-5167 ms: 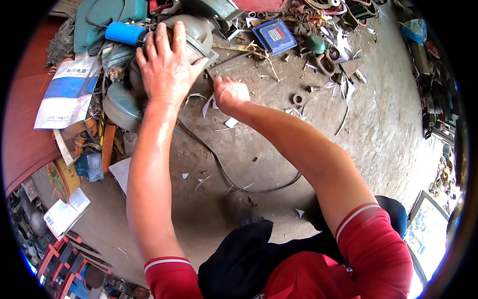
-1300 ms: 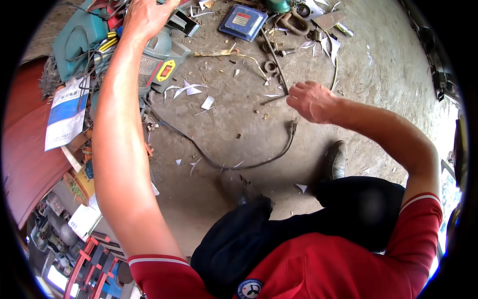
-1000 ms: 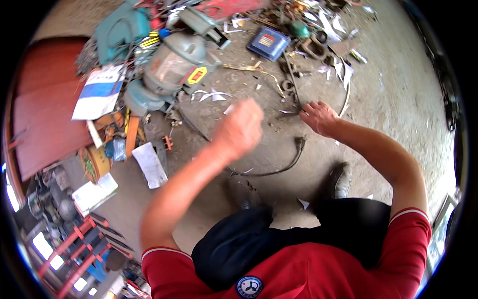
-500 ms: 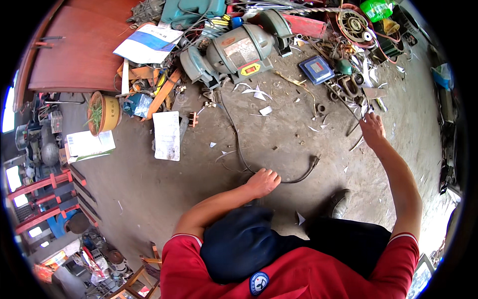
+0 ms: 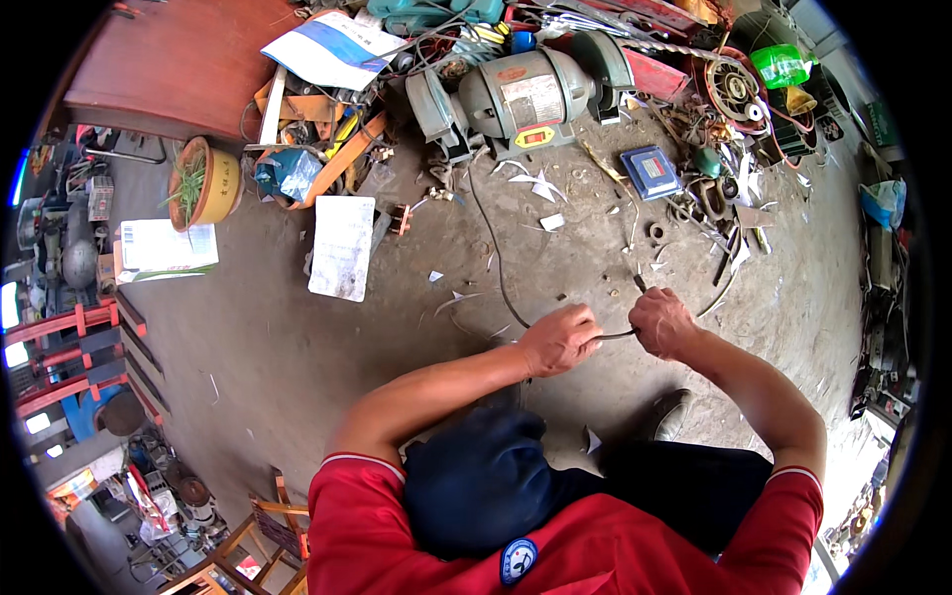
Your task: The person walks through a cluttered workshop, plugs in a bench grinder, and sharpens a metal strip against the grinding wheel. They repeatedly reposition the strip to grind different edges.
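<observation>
A dark power cord (image 5: 496,248) runs from the grey-green bench grinder (image 5: 524,91) across the concrete floor to my hands. My left hand (image 5: 561,340) is closed around the cord. A short stretch of it passes from there to my right hand (image 5: 664,322), whose fingers are closed on the cord near its plug end (image 5: 640,284). That dark end sticks out above the right hand. A thin curved strip lies just beyond the right hand; whether the fingers touch it I cannot tell.
Paper scraps, metal rings and rods litter the floor near a blue square box (image 5: 651,173). A stained white sheet (image 5: 341,248) and a potted plant (image 5: 203,186) are at the left. Behind stand a reddish cabinet (image 5: 178,64), a green bottle (image 5: 779,65) and piled tools.
My right hand has come back from the scraps at the right and closed on the cord. The left hand has shifted slightly right and raised the cord. The view has shifted a little.
</observation>
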The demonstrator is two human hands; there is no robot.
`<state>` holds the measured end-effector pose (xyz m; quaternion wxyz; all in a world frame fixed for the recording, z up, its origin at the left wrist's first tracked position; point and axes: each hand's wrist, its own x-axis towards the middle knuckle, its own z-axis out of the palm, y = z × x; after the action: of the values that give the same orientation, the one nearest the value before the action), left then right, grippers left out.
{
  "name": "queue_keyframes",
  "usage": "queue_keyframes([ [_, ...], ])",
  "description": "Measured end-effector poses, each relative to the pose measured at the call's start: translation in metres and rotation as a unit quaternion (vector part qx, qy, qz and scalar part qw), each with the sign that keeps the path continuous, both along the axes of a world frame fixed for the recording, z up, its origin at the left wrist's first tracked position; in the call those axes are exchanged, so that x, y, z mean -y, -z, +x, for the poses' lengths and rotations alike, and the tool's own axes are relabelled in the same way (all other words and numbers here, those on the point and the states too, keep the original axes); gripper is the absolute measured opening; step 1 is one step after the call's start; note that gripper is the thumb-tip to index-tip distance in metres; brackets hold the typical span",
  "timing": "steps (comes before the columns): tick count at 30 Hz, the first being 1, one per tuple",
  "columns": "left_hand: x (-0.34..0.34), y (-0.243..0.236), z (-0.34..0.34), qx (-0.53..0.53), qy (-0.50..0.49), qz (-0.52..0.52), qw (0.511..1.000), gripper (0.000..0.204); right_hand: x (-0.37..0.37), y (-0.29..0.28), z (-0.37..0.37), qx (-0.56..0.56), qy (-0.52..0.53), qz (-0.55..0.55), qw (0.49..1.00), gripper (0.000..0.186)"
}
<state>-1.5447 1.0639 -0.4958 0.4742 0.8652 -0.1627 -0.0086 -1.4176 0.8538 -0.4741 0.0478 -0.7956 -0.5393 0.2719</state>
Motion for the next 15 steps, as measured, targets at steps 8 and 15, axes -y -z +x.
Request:
queue_keyframes([
  [8, -0.141, 0.045, 0.041, -0.093, -0.107, 0.388, 0.910, 0.036, 0.013, 0.015, -0.004, 0.053, -0.046, -0.004, 0.997, 0.006],
  [15, -0.196, 0.046, 0.088, -0.204, -0.106, 0.481, 0.846, 0.057, 0.010, 0.013, -0.004, 0.062, -0.034, 0.095, 0.993, 0.004],
])
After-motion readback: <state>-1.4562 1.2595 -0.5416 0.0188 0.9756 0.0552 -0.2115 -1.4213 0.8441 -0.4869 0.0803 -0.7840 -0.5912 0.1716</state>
